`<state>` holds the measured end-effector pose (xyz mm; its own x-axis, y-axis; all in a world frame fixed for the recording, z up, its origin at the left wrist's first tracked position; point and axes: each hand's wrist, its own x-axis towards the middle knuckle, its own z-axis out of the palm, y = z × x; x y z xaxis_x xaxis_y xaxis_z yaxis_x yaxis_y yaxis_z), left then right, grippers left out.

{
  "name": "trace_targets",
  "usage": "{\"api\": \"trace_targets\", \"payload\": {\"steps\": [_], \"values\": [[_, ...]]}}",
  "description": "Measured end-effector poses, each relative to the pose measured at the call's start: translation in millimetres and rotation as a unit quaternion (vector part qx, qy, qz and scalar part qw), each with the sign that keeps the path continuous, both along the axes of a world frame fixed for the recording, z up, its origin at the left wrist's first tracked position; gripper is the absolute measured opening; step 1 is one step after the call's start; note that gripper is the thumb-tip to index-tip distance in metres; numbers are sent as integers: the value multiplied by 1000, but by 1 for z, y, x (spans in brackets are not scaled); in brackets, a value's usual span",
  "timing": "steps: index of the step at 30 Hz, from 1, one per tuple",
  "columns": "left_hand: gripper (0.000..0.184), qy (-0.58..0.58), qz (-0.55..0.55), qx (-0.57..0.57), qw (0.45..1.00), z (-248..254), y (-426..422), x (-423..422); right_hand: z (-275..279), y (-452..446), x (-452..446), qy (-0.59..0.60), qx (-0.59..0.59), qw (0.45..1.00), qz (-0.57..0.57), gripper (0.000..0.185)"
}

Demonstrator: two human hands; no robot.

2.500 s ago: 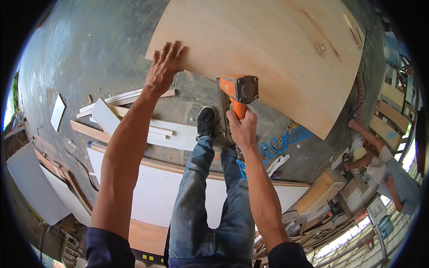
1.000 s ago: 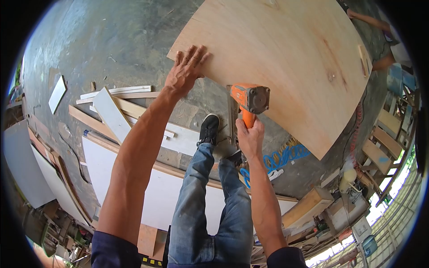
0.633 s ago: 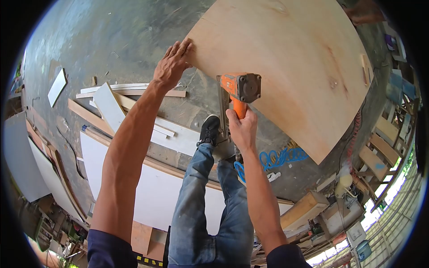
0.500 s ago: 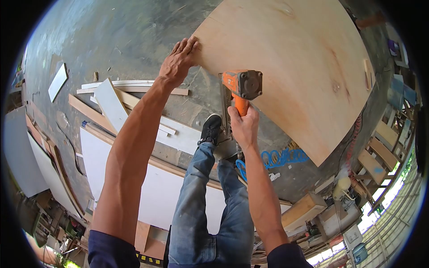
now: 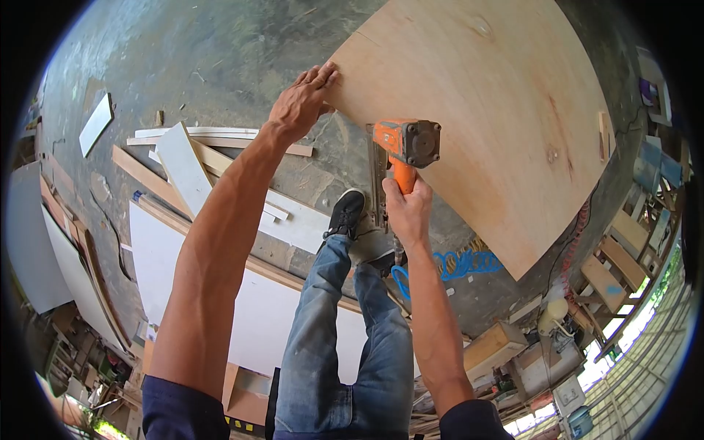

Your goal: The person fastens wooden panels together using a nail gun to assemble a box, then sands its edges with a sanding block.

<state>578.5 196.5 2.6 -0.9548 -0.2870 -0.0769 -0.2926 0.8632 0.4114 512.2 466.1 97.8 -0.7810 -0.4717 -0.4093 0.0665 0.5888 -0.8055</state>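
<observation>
A large plywood sheet with a reddish grain streak spans the upper right. My left hand rests on its left corner, fingers stretched out together over the edge and thumb lower at the side. My right hand is wrapped round the handle of an orange nail gun, whose dark round cap faces me. The gun is at the sheet's near edge; whether its nose touches the wood is hidden. A blue coiled air hose lies on the floor beside my right forearm.
White panels and narrow wooden strips lie left of my legs. My black shoe stands close to the gun. A wood scrap is at the sheet's right edge. Stacked boards and a red hose are at right.
The whole view has turned slightly, so the sheet's left corner, my left hand and the nail gun appear a little further right. Both hands keep the same hold.
</observation>
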Motion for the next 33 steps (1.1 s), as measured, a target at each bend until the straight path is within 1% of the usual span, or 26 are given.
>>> {"api": "trace_targets", "payload": {"steps": [3, 5, 7, 9, 10, 12, 13, 15, 16, 17, 18, 19, 21, 22, 24, 26, 27, 28, 30, 31, 33], "values": [[74, -20, -13, 18, 1000, 9, -6, 0, -2, -4, 3, 2, -12, 1000, 2, 22], [75, -24, -18, 24, 999, 11, -8, -1, -2, -8, 1, 33, -7, 999, 23, 21], [76, -24, -24, 30, 999, 20, -12, -4, -2, -10, 1, 24, 1, 999, 21, 21], [82, -72, 24, 81, 994, 27, -14, -8, -3, -12, 2, 15, 11, 1000, 22, 21], [82, -71, 25, 82, 994, 14, -17, -5, -4, -12, 3, 12, 12, 1000, 15, 20], [85, 3, -18, 25, 1000, -14, -25, -2, -5, -12, 3, 7, 14, 1000, 9, 20], [85, 4, -17, 26, 1000, 3, -25, -6, -2, -13, 2, 13, 11, 1000, 13, 20], [97, -119, 7, 160, 980, 31, -31, -12, 0, -15, 3, 19, 9, 1000, 17, 20], [97, -118, 7, 161, 980, 28, -33, -11, 0, -15, 4, 36, 0, 999, 15, 20], [99, -89, 6, 155, 984, 23, -36, -9, 0, -16, 5, 53, -9, 998, 13, 19], [102, -61, 6, 148, 987, 22, -38, -8, 1, -15, 4, 55, -9, 998, 13, 19], [102, -60, 6, 149, 987, 18, -41, -10, 0, -15, 3, 51, 5, 998, 23, 19], [107, -8, 23, 228, 973, 18, -46, -15, 2, -18, 0, 50, 18, 998, 33, 19], [107, -7, 23, 228, 973, 28, -48, -19, 4, -23, 1, 50, -4, 998, 26, 20], [97, -129, 32, 199, 971, 43, -50, -27, 2, -31, 2, 47, -25, 998, 22, 20], [96, -128, 28, 183, 974, 38, -52, -28, -4, -44, 2, 51, -16, 998, 37, 22], [94, -126, 23, 169, 977, 35, -52, -27, 5, -56, 0, -17, 0, 1000, 24, 23], [94, -127, 23, 168, 977, 33, -51, -26, 2, -63, 0, -18, -1, 1000, 24, 23], [91, -81, 10, 158, 984, 30, -51, -23, -7, -76, -1, 20, 6, 997, 71, 24], [91, -82, 10, 157, 984, 29, -51, -23, -12, -82, 0, 24, 14, 997, 73, 26], [90, -84, 7, 141, 986, 24, -53, -24, -9, -91, 0, 6, 12, 997, 75, 26]]}}
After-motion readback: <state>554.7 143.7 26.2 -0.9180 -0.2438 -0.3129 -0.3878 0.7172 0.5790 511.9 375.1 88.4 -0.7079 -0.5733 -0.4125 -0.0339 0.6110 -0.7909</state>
